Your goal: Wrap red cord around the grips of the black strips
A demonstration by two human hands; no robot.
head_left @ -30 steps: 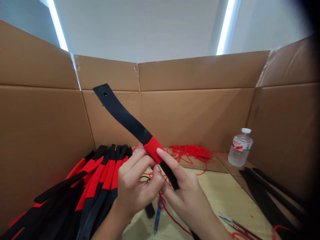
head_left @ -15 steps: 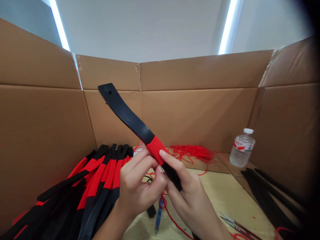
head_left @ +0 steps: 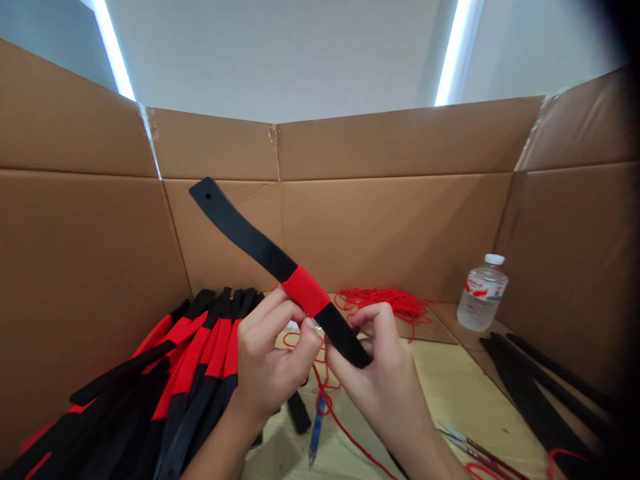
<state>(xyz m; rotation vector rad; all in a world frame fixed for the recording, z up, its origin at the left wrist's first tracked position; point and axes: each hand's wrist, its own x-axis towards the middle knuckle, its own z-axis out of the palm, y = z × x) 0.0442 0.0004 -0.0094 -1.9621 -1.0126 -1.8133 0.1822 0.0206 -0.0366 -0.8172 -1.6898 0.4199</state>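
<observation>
The left hand is half-closed, its fingers pinching a flat black strap at the edge of its red thread-wrapped band. The right hand, also half-closed, grips the strap's lower end. The strap tilts up toward eleven o'clock. A heap of red-and-black straps lies at eight o'clock, tangled red cord at twelve, and a slim blue pen at six.
</observation>
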